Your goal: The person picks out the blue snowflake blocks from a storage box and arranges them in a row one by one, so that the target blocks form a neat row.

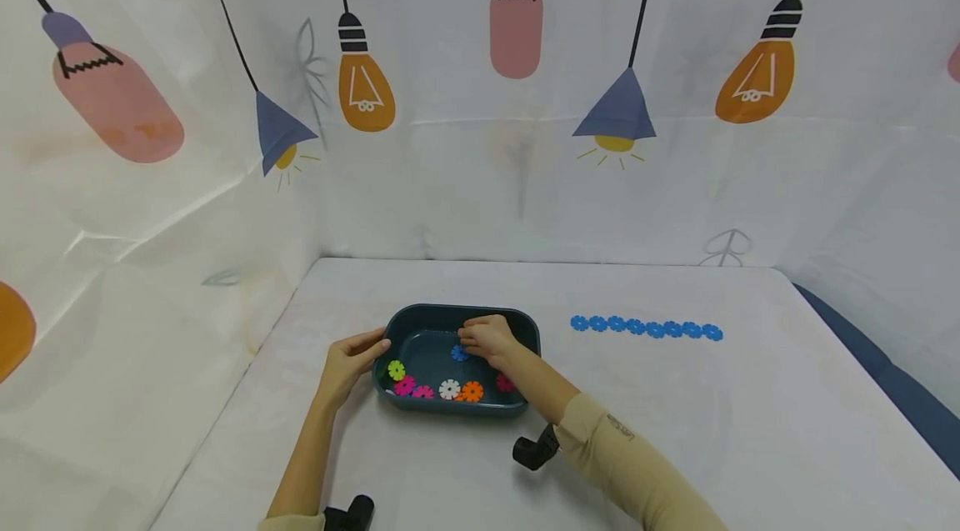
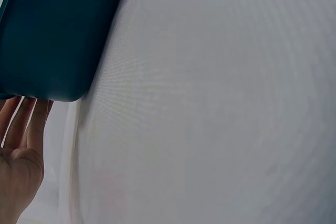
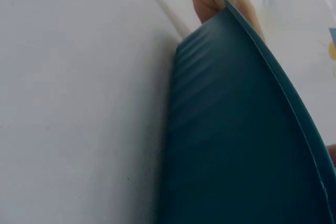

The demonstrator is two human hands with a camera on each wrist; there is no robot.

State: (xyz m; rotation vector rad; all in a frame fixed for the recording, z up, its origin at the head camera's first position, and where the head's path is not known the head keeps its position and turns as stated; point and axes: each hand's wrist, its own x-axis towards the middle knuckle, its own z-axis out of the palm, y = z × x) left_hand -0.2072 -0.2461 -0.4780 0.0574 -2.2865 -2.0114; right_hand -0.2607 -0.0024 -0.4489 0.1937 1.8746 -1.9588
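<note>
A dark teal rectangular tray (image 1: 455, 408) stands on the table, with small flower-shaped plastic pieces inside. My left hand (image 1: 351, 362) grips its left end, thumb over the rim and fingers along the outer wall; the left wrist view shows these fingers (image 2: 37, 129) against the end wall. My right hand (image 1: 487, 338) reaches over the right part of the tray, fingertips down right at a blue flower piece (image 1: 459, 353). I cannot tell whether they pinch it. From the right wrist, the tray's outer side (image 3: 236, 124) hides most of that hand.
Along the tray's near side lie a yellow-green piece (image 1: 396, 370), pink pieces (image 1: 404, 385), a white piece (image 1: 449, 389) and orange pieces (image 1: 472, 392). A row of several blue flower pieces (image 1: 636, 327) lies on the white table (image 1: 675, 414) to the right. Behind hangs a lamp-patterned sheet (image 1: 450, 181).
</note>
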